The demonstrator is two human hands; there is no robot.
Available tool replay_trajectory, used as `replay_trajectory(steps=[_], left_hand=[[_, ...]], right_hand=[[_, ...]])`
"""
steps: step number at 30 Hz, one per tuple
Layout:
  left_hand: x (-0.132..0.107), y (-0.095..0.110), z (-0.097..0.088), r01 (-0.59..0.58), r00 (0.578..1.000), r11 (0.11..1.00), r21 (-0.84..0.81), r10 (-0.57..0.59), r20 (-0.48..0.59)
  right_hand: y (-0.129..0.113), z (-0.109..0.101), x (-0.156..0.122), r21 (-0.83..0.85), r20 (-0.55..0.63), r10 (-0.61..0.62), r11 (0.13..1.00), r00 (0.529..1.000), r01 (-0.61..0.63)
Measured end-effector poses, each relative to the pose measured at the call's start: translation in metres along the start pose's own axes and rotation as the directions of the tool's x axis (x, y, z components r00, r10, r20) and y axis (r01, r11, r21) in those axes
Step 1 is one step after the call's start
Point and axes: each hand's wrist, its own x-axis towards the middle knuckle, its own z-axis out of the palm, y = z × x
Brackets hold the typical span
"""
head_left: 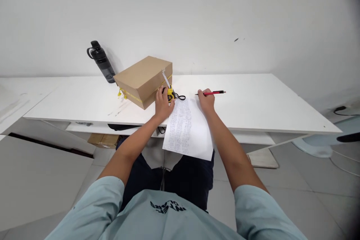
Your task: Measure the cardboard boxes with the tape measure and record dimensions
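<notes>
- Head view, straight to the left hand (163, 105): curled snugly round a yellow-and-black tape measure (171, 95), keeping it close by the right end of a brown cardboard box (143, 73).
- Over now to the right hand (206, 101): pinching a red-and-black pen (215, 92) in a narrow writing grip, aiming its tip leftward near the top edge of the paper (cannot tell whether touching).
- Down to that sheet of paper (199, 135): covered with handwriting on its left half, blank on the right, lying between both forearms and hanging over the near edge of the white table (253, 105).
- Back to the box: sitting on the table, banded with yellow ribbon (132, 96), and crossed near its right end by a pale strip (166, 78).
- Just beside it, at the left: a dark bottle (102, 61) with a loop handle (leaning in view).
</notes>
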Motion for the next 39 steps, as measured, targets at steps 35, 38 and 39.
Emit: replay_trajectory(steps=[35,38,39], left_hand=[[0.074,-0.019,0.003,-0.111,0.994,0.986,-0.122,0.111,-0.011],[0.074,-0.017,-0.004,-0.126,0.990,0.966,-0.226,0.137,0.037],[0.073,-0.015,-0.006,-0.147,0.983,0.952,-0.269,0.171,0.068]], right_hand=[[-0.015,-0.004,-0.008,-0.154,0.140,0.053,0.988,0.989,-0.031],[-0.016,-0.005,-0.010,-0.156,0.148,0.067,0.987,0.987,-0.043],[-0.016,-0.005,-0.011,-0.157,0.149,0.070,0.986,0.986,-0.047]])
